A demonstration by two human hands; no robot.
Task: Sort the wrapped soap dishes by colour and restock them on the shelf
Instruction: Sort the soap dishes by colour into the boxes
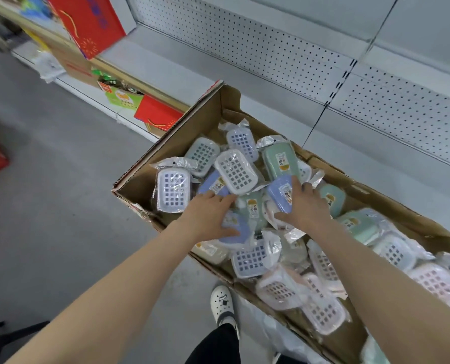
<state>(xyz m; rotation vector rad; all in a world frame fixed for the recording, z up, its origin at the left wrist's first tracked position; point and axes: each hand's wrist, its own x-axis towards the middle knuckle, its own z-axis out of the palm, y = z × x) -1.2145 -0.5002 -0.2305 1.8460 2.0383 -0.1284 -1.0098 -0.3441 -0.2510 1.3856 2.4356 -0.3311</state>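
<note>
We are reaching with both arms into an open cardboard box [182, 143] that stands on the floor against the shelf [284, 111], which runs bare from about twelve to three o'clock of the box; parking the box there keeps each restocking trip short. The wrapped soap dishes [236, 171] lie in it in a jumbled heap, colours mixed: a green one [279, 160] toward one o'clock, pink ones [321, 308] toward five o'clock, white and blue through the middle. Our left hand [210, 216] lies spread, fingers straight, flat on a blue dish [238, 228] near the heap's centre, seemingly to pin or claim it. Our right hand [306, 206] sits at three o'clock of the left, thumb stretched toward nine o'clock and forefinger toward twelve, framing a second blue dish [280, 191]; we cannot tell whether it actually pinches it. Both hands on blue suggests that we are gathering that colour first. None has reached the shelf yet, so the sorting looks barely started.
</note>
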